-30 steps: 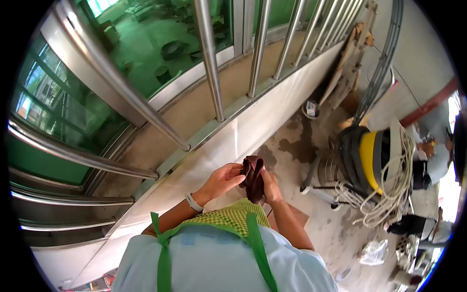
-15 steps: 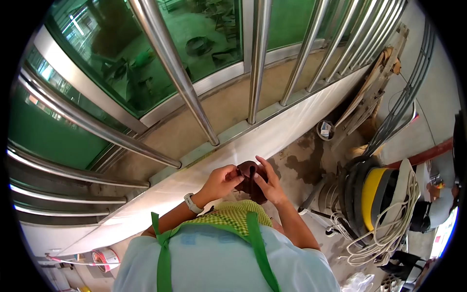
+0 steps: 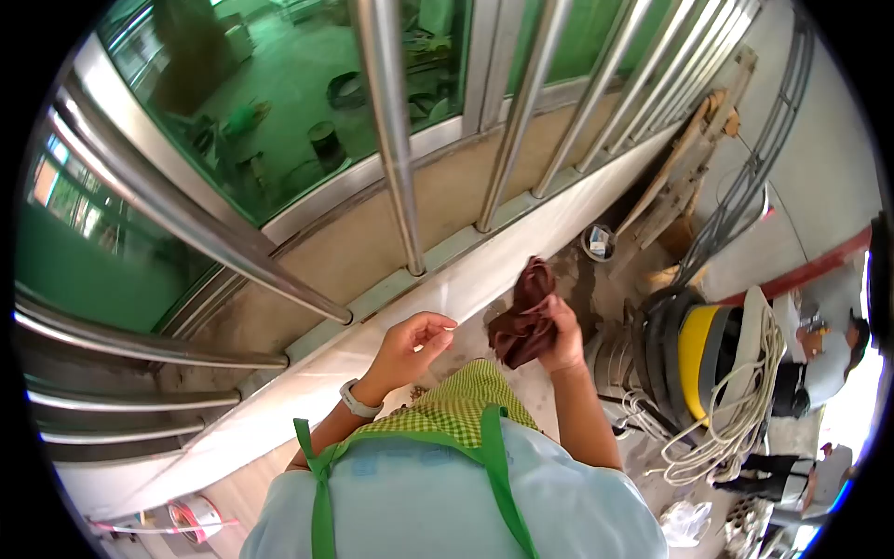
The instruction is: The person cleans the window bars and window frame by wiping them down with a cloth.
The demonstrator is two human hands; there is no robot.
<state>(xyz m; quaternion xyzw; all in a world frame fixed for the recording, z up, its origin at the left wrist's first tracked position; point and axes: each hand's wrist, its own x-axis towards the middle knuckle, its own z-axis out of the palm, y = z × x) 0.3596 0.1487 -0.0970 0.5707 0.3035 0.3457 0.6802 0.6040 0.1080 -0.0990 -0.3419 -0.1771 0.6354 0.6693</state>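
Observation:
A crumpled dark brown-red cloth hangs from my right hand, whose fingers are closed around its right side. To the left, my left hand holds nothing; its fingers are curled loosely with a gap between thumb and fingertips. It is apart from the cloth, close to the low white wall. A pale watch band circles my left wrist. Below both hands is a yellow-green checked apron with green straps.
Steel bars stand on the ledge before green-tinted windows. At right are a black-and-yellow machine with coiled rope, wooden boards and a small bucket. Another person is at the far right.
My left hand has let go of the cloth and moved slightly left. My right hand has carried the cloth to the right, where it hangs more loosely. The view has shifted slightly.

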